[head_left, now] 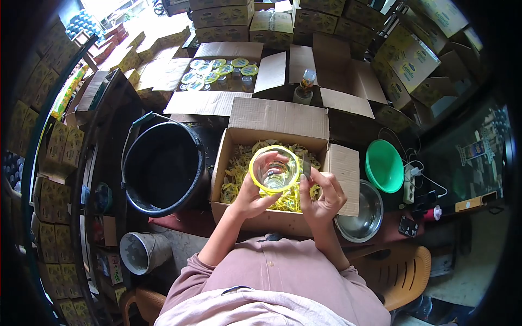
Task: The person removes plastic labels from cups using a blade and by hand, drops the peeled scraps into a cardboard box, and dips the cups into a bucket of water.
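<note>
My left hand (253, 196) is closed around a clear cup (274, 183) with a yellow rim, its round mouth turned up toward me. Just right of the cup, my right hand (324, 198) has its thumb and fingers drawn together at a small greyish, see-through piece (306, 167). I cannot make out what that piece is. Beneath both hands stands an open cardboard box (280, 124) holding yellow shredded strips (288, 204). Some of the box's contents are hidden by the hands and cup.
To the left sits a large black bucket (199, 179), with a smaller grey bucket (148, 252) below. At the right are a green bowl (389, 168) and a clear bowl (363, 228). Behind, another carton (212, 103) holds several yellow-lidded cups; stacked cartons (223, 16) stand farther back.
</note>
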`<state>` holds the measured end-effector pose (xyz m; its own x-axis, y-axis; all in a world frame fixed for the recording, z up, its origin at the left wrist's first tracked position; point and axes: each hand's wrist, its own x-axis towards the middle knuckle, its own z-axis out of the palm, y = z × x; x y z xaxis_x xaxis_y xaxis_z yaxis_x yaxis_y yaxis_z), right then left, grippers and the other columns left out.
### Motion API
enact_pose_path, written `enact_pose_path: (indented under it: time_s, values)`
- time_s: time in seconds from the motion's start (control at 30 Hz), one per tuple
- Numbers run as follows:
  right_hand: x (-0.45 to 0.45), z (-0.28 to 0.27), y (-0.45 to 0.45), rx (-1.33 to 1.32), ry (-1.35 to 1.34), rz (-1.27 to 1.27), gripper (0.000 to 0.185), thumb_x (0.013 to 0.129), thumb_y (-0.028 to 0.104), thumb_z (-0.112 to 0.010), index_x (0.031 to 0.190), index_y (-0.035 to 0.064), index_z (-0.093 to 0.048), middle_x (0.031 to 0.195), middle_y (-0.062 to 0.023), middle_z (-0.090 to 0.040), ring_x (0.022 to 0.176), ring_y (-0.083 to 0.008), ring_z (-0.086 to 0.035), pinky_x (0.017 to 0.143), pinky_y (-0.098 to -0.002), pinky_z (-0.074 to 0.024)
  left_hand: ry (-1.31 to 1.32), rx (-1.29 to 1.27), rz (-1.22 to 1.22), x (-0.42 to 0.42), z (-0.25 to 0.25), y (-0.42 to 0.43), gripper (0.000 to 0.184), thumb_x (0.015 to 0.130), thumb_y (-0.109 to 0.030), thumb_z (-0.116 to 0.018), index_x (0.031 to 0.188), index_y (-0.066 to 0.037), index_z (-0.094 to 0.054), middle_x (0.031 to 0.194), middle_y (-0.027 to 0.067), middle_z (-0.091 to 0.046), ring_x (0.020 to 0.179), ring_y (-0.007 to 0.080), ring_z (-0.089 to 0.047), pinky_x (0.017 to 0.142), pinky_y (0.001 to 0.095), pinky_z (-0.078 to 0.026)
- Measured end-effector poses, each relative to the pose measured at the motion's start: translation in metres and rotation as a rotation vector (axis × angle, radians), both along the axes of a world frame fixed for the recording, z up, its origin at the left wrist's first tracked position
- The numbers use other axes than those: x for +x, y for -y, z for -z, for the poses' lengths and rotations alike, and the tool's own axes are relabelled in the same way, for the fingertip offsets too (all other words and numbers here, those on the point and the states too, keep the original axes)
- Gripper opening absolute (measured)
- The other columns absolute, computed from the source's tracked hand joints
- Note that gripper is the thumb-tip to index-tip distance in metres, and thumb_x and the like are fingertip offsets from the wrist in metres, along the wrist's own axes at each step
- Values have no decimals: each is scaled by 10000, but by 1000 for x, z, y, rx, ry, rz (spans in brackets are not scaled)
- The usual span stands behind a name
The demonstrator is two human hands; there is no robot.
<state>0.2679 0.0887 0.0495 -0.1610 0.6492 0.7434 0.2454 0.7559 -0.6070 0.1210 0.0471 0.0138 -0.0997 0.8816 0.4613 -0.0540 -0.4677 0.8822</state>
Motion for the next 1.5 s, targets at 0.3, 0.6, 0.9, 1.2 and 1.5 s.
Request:
enact_pose_path:
  time_s: [0.3,0.6,0.9,1.2,1.5]
  values:
    - [-4,5,7,46,20,63,271,663,-29,-654,922,47,-633,681,-51,-579,588,-133,-576,538,-249,-481,-33,32,-2,1,1,2,703,660,-33,-636,1268,-19,-284,1177,117,-408,1093,200,-439,882,317,-384]
    - [2,0,-3,19,20,-58,256,665,-50,-645,905,38,-641,674,-57,-579,592,-144,-571,541,-243,-471,-79,22,3,-3,4,3,682,639,-16,-623,1246,-16,-312,1137,114,-453,1059,195,-469,873,311,-400]
    - [5,0,-4,-17,24,-65,255,659,-56,-642,898,33,-644,669,-60,-575,558,-134,-555,512,-247,-452,-208,12,31,-6,-3,6,650,634,-36,-637,1217,-13,-351,1122,109,-461,1025,191,-483,867,306,-399]
    - [7,3,-4,-82,26,-111,256,648,-63,-635,893,14,-636,661,-61,-564,569,-124,-543,533,-236,-439,-164,-28,72,-8,-2,6,625,606,-111,-643,1174,1,-406,1102,116,-485,1017,199,-492,878,311,-388]
    - [6,6,-4,-93,-22,-112,249,646,-52,-645,889,3,-635,660,-62,-564,558,-122,-550,526,-235,-450,18,-7,167,-3,-2,4,656,604,-79,-680,1183,-6,-381,1095,104,-479,994,175,-503,823,293,-423]
